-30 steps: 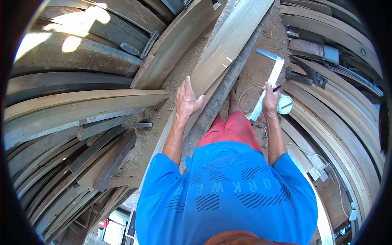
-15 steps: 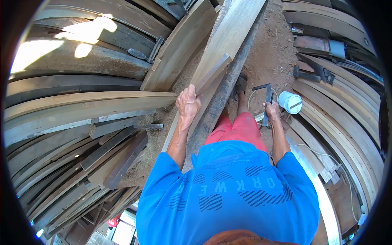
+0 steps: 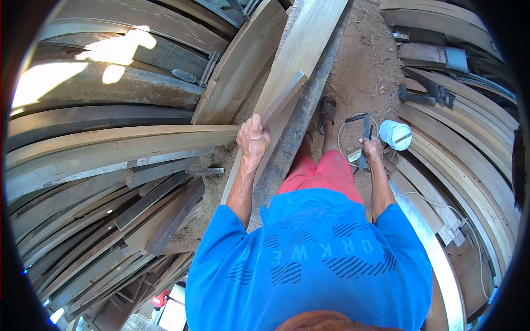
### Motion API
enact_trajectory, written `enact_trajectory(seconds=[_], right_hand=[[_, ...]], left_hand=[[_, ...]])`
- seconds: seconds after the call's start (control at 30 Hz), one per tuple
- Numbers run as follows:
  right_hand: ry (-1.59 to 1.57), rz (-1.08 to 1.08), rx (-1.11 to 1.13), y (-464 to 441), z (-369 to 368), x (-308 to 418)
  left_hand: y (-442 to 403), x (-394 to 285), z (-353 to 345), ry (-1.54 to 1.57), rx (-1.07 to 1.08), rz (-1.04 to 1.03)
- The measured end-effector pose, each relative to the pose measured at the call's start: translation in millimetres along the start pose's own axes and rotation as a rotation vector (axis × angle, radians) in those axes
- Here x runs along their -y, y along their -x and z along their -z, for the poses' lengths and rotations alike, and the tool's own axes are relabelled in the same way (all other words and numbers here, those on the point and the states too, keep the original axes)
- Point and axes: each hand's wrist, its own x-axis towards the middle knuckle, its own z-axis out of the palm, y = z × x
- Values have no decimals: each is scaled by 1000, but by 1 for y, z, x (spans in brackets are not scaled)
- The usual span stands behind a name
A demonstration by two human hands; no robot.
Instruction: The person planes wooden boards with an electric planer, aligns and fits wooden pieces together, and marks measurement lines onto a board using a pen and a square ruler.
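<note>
My left hand (image 3: 253, 138) is closed round the near end of a short wooden piece (image 3: 285, 97), whose far end rests over a long pale plank (image 3: 309, 47). The plank lies on a grey, rough-edged beam (image 3: 292, 144). Off to the right, my right hand (image 3: 371, 149) grips a metal square (image 3: 365, 132), its short arm pointing left and its blade low beside my leg. A white bucket (image 3: 395, 134) with a flat stick across its top is just right of that hand.
Stacked boards (image 3: 121, 143) fill the left side, with one board end reaching my left hand. More planks (image 3: 458, 160) curve along the right, where a hammer (image 3: 416, 96) and a hand saw (image 3: 436, 88) lie. A cable (image 3: 342, 129) loops on the dusty ground.
The short wooden piece has been tipped onto its narrow side, and my left hand has closed round it. My right hand has lowered and turned the metal square beside my leg.
</note>
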Motion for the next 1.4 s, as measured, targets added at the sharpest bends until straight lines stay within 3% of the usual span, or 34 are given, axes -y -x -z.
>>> enact_trajectory(seconds=[0.27,0.37,0.73,0.87,0.97,1.07,1.17,1.4], right_hand=[[178,-65,-13,-13,11,1],[8,-14,38,-45,13,-30],[-351,30,-336,-115,80,-21],[-383,-83,-317,-109,99,-21],[-520,-184,-317,-96,73,-40],[-299,-196,-315,-90,44,-65],[-301,-233,-298,-85,32,-68],[-184,-214,-385,-102,86,-61]], left_hand=[[0,-4,-3,-58,57,59],[4,0,-8,-58,18,2],[8,16,-19,-80,-45,-90],[8,12,-14,-97,17,-53],[4,7,-10,-82,48,-18],[3,6,-10,-80,50,-20],[4,10,-12,-84,59,-16],[5,10,-13,-95,70,-7]])
